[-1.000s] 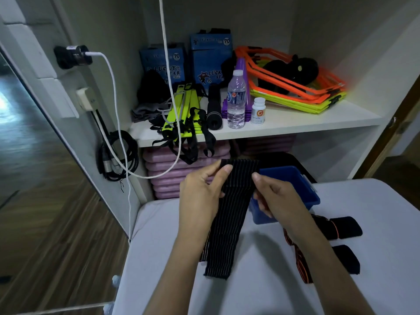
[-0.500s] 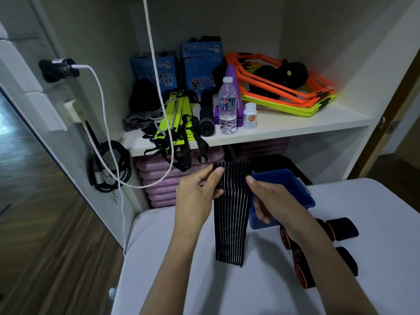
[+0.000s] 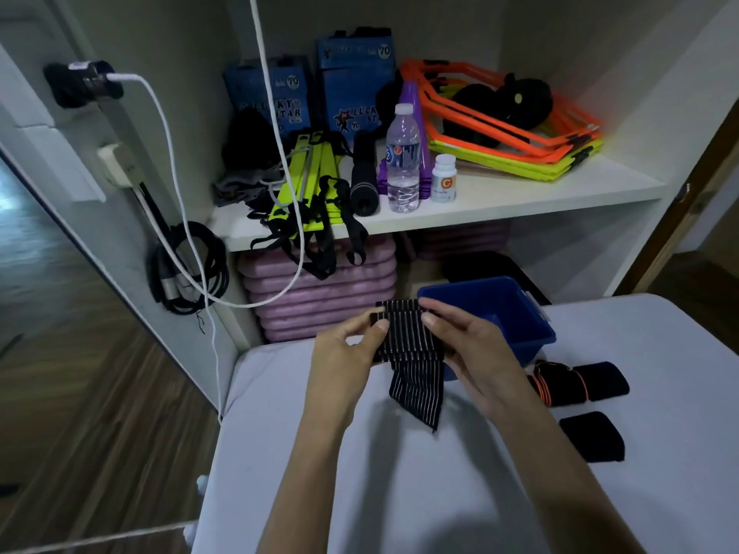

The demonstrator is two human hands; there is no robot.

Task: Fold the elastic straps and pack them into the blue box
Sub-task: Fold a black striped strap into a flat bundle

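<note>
Both hands, left hand [image 3: 344, 353] and right hand [image 3: 468, 345], pinch the striped strap [image 3: 404, 337] mid-fold beside the blue box [image 3: 520, 313]; next probably tucking its loose tail.

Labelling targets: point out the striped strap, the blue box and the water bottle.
striped strap [image 3: 404, 333], head view, folded part between the hands
blue box [image 3: 536, 333], head view, right wall
water bottle [image 3: 403, 161], head view, label

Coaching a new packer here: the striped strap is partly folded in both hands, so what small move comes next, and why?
Probably fold the loose tail up: the left hand and right hand pinch the strap, whose end hangs unfolded beside the blue box.
</note>
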